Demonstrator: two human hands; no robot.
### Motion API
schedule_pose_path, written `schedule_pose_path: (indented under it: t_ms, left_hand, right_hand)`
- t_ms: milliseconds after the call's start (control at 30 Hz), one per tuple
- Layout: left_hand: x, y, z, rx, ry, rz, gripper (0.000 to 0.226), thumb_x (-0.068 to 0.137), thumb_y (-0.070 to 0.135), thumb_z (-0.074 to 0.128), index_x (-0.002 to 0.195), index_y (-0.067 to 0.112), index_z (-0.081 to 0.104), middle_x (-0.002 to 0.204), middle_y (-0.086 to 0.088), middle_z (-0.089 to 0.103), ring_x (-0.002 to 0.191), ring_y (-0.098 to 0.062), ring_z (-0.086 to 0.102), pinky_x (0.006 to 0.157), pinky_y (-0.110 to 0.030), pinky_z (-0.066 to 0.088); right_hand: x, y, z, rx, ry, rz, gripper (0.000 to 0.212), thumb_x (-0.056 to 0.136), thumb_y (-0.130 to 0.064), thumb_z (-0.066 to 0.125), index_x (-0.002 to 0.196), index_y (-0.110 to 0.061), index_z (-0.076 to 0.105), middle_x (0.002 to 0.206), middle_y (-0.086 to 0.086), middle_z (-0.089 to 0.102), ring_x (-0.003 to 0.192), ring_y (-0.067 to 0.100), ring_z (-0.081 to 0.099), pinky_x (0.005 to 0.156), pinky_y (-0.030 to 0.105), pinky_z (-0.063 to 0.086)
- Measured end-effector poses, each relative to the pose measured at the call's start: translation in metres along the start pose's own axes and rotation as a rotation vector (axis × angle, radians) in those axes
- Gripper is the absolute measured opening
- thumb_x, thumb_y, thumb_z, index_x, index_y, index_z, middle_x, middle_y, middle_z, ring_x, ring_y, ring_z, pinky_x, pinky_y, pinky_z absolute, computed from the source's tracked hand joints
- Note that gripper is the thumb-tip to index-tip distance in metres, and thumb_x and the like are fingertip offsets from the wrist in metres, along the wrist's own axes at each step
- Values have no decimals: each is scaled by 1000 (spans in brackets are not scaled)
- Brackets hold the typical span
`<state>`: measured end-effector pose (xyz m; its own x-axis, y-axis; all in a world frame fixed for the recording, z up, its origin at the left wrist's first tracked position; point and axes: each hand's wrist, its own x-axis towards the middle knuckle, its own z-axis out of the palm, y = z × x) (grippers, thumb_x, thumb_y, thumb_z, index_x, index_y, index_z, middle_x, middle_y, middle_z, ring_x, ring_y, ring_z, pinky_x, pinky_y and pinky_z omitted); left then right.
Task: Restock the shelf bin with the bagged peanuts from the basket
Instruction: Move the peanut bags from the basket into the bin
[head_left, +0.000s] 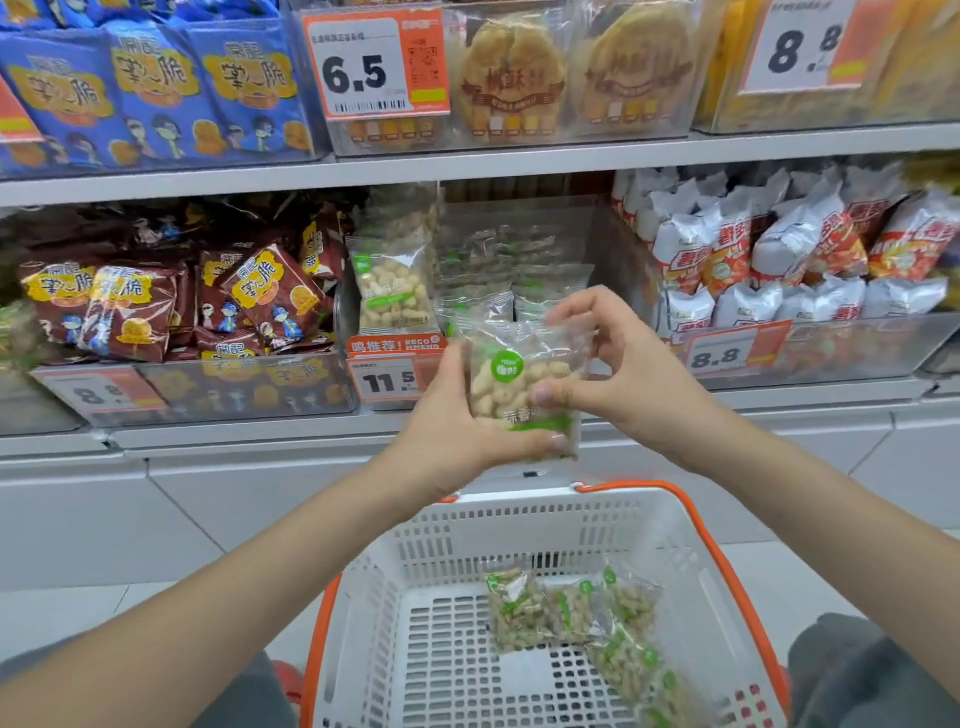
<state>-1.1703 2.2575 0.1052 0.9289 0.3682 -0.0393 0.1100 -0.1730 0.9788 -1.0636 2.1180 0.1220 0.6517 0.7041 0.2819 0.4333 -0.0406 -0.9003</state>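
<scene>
A clear bag of peanuts (511, 384) with a green round label is held upright in front of the shelf. My left hand (457, 426) grips its left side and bottom. My right hand (618, 364) pinches its right side, thumb on the front. Behind it stands the clear shelf bin (597, 228) with several bagged peanuts; one bag (392, 286) stands upright at its left. Below, a white basket (441, 530) with orange handles holds several more peanut bags (571, 613) in its right half.
Brown snack bags (208, 301) fill the bin to the left, white-and-orange bags (779, 249) the bin to the right. Blue bags and pastry packs sit on the shelf above. Orange price tags (392, 376) hang on the bin fronts. Grey floor tiles surround the basket.
</scene>
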Motion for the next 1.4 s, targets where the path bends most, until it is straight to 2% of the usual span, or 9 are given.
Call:
schedule_pose_path:
  t_ms: [167,233,333,400,500,700,1000,1233,1400]
  left_hand:
    - [-5,2,6,-91,22,97,92,54,-5,87,128,17,36,109,-3,68,92,-7,68,84,-24,55]
    - [-7,-3,8,-90,-45,104,95,53,-6,86,128,18,31,107,-6,69,91,-10,69,80,-23,56]
    - [-8,-19,10,30,-31,6,123,45,36,95,139,32,15,125,-8,58,113,-18,60,95,-33,50]
    - [-7,-23,9,243,29,12,110,45,58,86,132,32,23,128,-1,43,122,-13,40,99,-28,37]
    - [-8,-22,0,568,170,157,91,64,65,68,136,32,22,112,8,21,111,-8,20,99,-22,22]
    - [18,-35,-42,884,275,285,75,82,63,51,139,21,26,118,-1,27,113,-17,22,97,-30,28]
    - [55,-68,-77,1168,302,355,61,75,54,53,122,19,42,105,-5,38,98,-23,31,77,-38,45]
    - [75,-84,-74,1177,477,472,46,69,47,53,105,20,45,89,-8,47,82,-28,41,66,-37,47]
    - [78,-84,-78,1197,495,507,43,71,44,55,105,19,44,88,-8,48,80,-28,43,66,-38,47]
  right_hand:
    - [-2,14,10,289,-116,182,99,53,-20,90,133,-24,31,119,9,59,103,18,64,88,28,54]
    - [-4,18,16,410,-220,271,106,41,-21,95,129,-14,36,103,8,72,94,19,70,85,28,55]
    - [-7,24,21,392,-175,269,68,57,-4,86,112,-14,48,81,0,75,79,12,71,71,21,56]
    - [-6,28,23,396,-134,294,61,58,-7,85,109,-12,51,86,5,75,82,16,72,73,26,57]
    - [3,34,23,369,-73,376,82,46,-31,95,115,-5,59,101,13,72,89,23,70,81,35,57]
    - [75,13,-8,323,86,374,26,69,-26,78,91,-17,68,81,0,73,72,14,68,69,29,58]
    - [226,43,-1,-65,262,261,135,17,-71,84,135,-18,46,130,0,59,115,18,59,92,37,53]
    - [306,88,7,-50,178,221,116,28,-72,85,130,-26,54,130,-4,60,118,18,57,103,45,45]
    - [322,96,25,-167,121,198,113,43,-69,83,134,-14,47,129,-4,56,119,16,54,105,31,42]
